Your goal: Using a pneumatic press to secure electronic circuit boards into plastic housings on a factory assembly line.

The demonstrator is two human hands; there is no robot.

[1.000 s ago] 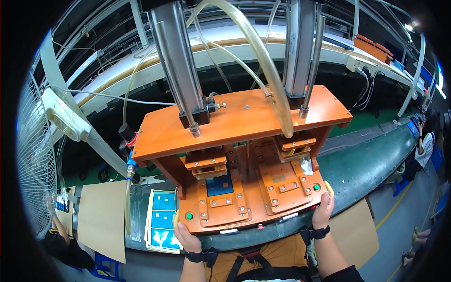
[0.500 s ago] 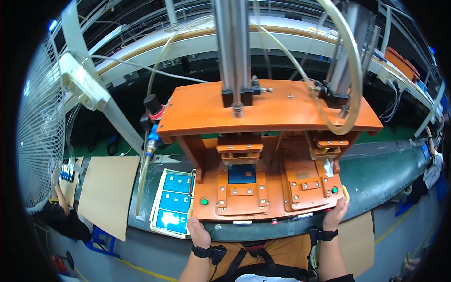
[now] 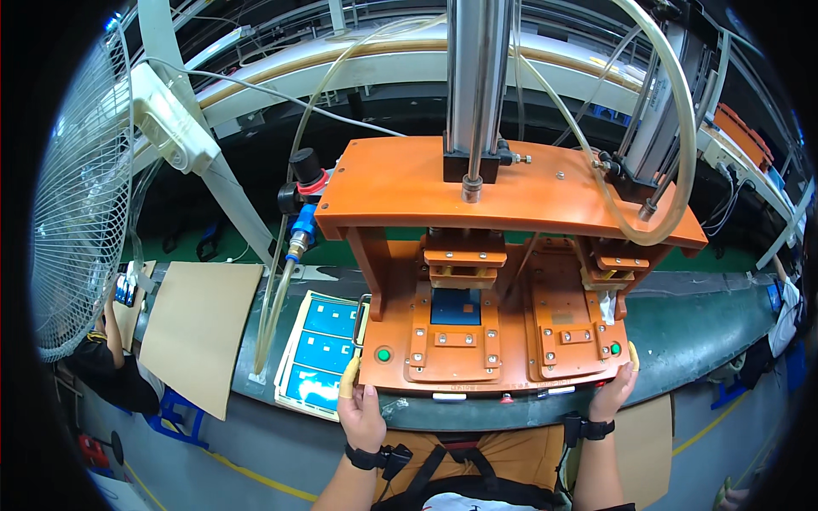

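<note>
My left hand (image 3: 362, 417) is at the front left corner of an orange two-station press (image 3: 417, 183). Its fingers point forward, thumb apart, and a yellow cot covers a fingertip; nothing is in it. At the opposite corner my right hand (image 3: 614, 393) holds its fingers, also with yellow cots, stretched along the side of the base. Whether either hand touches the press is hard to tell. A blue sheet piece (image 3: 456, 308) lies in the left station, beneath a raised orange press head (image 3: 464, 260). The right station (image 3: 567, 328) has its own head above it.
Blue sheets on pale backing (image 3: 322, 347) lie left of the press on the dark green table (image 3: 699, 319). Further left are a cardboard sheet (image 3: 200, 328) and a fan guard (image 3: 81, 204). Air hoses (image 3: 682, 111) loop over the press. People sit at both sides.
The view has shifted, so the press appears further right. My left hand's thumb has spread from its fingers, beside the base. My right hand remains at its corner.
</note>
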